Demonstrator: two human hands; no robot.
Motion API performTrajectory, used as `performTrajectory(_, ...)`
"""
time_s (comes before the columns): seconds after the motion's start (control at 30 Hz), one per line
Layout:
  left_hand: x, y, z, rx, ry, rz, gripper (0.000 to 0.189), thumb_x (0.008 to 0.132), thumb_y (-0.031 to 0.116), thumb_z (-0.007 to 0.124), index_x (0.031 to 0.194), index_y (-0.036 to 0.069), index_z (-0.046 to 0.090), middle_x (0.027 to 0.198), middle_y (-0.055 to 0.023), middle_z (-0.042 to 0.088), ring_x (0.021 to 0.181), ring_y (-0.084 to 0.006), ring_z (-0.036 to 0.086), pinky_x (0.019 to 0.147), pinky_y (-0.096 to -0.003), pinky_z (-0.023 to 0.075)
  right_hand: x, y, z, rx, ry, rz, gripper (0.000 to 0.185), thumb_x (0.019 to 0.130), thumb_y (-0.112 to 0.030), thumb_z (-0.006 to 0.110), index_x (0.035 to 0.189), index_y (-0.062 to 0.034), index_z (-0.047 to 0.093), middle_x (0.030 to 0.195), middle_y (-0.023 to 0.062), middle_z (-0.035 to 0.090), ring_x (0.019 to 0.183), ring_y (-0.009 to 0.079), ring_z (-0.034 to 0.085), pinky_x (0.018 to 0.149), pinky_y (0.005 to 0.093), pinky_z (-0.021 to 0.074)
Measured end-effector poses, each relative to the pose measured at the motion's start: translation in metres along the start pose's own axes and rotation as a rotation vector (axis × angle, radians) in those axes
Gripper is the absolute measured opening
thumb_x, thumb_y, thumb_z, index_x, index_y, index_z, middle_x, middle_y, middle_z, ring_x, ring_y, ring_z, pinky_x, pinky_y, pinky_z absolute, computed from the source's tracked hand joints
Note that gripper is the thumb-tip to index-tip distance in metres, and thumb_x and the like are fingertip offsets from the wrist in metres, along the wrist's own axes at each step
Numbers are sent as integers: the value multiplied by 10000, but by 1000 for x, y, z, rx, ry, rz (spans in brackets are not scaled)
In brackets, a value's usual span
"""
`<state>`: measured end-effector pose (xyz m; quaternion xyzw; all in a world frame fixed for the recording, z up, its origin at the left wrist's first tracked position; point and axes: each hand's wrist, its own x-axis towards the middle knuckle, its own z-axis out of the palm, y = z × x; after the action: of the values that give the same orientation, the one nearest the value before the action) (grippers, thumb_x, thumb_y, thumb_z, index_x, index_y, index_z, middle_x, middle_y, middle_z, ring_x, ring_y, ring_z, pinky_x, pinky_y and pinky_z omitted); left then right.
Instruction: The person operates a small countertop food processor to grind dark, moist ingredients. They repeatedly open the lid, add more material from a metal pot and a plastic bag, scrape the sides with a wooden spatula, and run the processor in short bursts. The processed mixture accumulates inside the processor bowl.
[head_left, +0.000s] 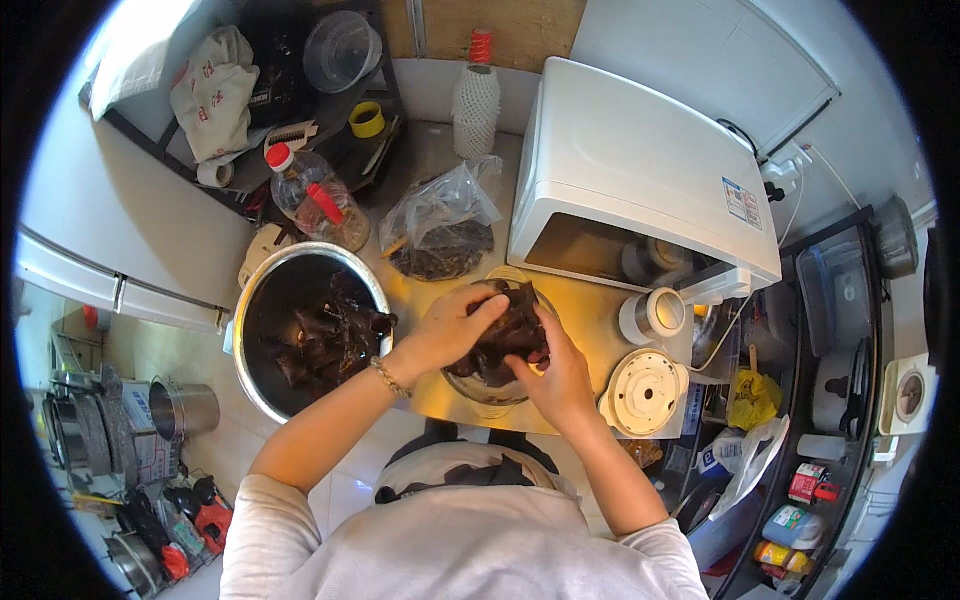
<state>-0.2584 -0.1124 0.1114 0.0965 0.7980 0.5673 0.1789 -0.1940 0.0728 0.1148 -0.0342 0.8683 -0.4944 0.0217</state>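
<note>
Both of my hands hold a dark brown, wet-looking, sheet-like piece, perhaps wood ear fungus (517, 322), above a glass bowl (491, 394) with handles. My left hand (457, 322) grips its upper left side with the thumb on top. My right hand (559, 375) pinches its lower right edge. More dark pieces show under my hands in the bowl, partly hidden. To the left, a wide steel basin (259, 262) contains several similar dark pieces (322, 337) in dark liquid. Behind the bowl lies a clear plastic bag (450, 217) with dark dried pieces inside.
A white microwave oven (637, 150) stands at the back right. Beside it are a white lidded jar (652, 315) and a round cream appliance base (645, 394). A red-capped plastic jug (319, 199) and a net-wrapped bottle (477, 112) stand behind. The metal counter's front edge (480, 425) is close to my body.
</note>
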Motion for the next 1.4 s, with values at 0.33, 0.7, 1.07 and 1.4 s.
performTrajectory(0.33,15,-13,-1,89,207,-45,438,897,392,643,927,-45,652,793,-165,670,737,-265,642,691,-336,485,4,17,3,-473,-56,-320,695,749,-203,771,1337,-6,458,1218,182,573,1106,356,537,924,411,456)
performTrajectory(0.7,0,-37,21,295,544,242,211,880,133,660,938,-13,519,814,-191,544,802,-373,547,718,-415,452,8,38,5,-309,114,-1,297,792,-61,659,1080,-28,596,764,200,657,692,386,643,636,448,516)
performTrajectory(1.07,-10,-35,48,660,484,429,281,836,115,649,1070,-27,589,1069,-168,615,1020,-360,569,906,-415,467,37,1,0,-626,-347,118,220,773,-8,604,977,63,640,864,300,639,863,449,631,796,476,512)
performTrajectory(1.4,-98,-24,-12,365,517,349,357,767,51,700,1115,15,626,1080,-163,639,985,-327,611,876,-397,496,66,-51,20,-483,-536,-156,268,863,-80,571,1099,37,618,1073,254,622,1076,428,566,925,453,461)
